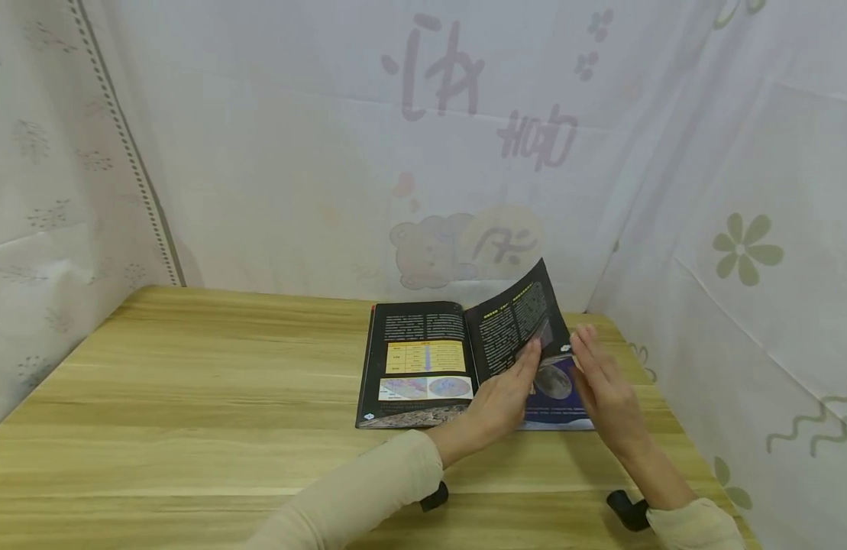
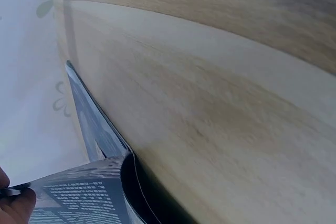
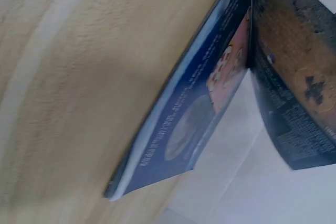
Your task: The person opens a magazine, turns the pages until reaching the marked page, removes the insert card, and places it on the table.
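An open booklet [image 1: 423,397] with dark printed pages lies toward the right of the wooden table. One page [image 1: 512,328] stands lifted and curves up from the spine. Thumb and finger of my left hand [image 1: 499,401] pinch this page near its lower edge; the pinch shows at the edge of the left wrist view, with the fingers [image 2: 18,205] there. My right hand [image 1: 609,393] is beside the page's outer edge, fingers extended, fingertips close to its corner. Beneath the raised page shows a blue page [image 3: 178,124] with a grey moon picture.
The wooden table [image 1: 189,412] stretches out to the left of the booklet. White patterned cloth [image 1: 292,153] hangs behind and along both sides. Black wrist-worn pieces [image 1: 628,510] show under both forearms, close to the tabletop.
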A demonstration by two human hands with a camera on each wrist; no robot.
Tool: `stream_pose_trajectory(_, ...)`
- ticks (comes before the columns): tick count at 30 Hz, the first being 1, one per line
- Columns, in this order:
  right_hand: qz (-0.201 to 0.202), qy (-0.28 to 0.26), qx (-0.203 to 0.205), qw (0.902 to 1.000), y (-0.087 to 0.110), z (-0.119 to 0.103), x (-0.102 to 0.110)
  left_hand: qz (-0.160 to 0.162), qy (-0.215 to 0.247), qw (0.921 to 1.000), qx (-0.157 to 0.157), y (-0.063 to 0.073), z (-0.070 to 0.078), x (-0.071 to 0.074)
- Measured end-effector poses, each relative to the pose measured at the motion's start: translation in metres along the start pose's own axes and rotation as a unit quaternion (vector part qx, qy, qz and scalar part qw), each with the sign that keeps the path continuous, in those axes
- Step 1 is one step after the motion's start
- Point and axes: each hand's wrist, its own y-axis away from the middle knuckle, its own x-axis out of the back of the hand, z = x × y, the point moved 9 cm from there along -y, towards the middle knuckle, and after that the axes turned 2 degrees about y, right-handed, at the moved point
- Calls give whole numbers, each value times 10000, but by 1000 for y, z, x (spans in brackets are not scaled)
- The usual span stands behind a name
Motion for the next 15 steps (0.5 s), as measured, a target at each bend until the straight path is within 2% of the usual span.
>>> stream_pose_trajectory(2, -108, -52, -240, 9996, 4, 6, -2, 28, 23, 10000, 18, 1, -2, 2)
stream_pose_trajectory(4, -402, -17, -535, 9978, 10, 14, -7, 68, 152, 9999, 46, 3, -5, 4)
stream_pose_trajectory(6, -840, 61, -834, 9930, 19, 21, -15, 148, 218, 9996, 65, 4, -8, 7)
stream_pose_trajectory(8, -1406, 168, -1085, 9840, 32, 29, -26, 235, 423, 9987, 153, 6, -11, 11)
stream_pose_trajectory(11, -2381, 147, -1384, 9612, 52, 37, -44, 279, 723, 9964, 335, 9, -17, 15)
stream_pose_trajectory(15, -3567, -63, -1961, 9134, 82, 46, -62, 322, 1030, 9932, 443, 13, -24, 20)
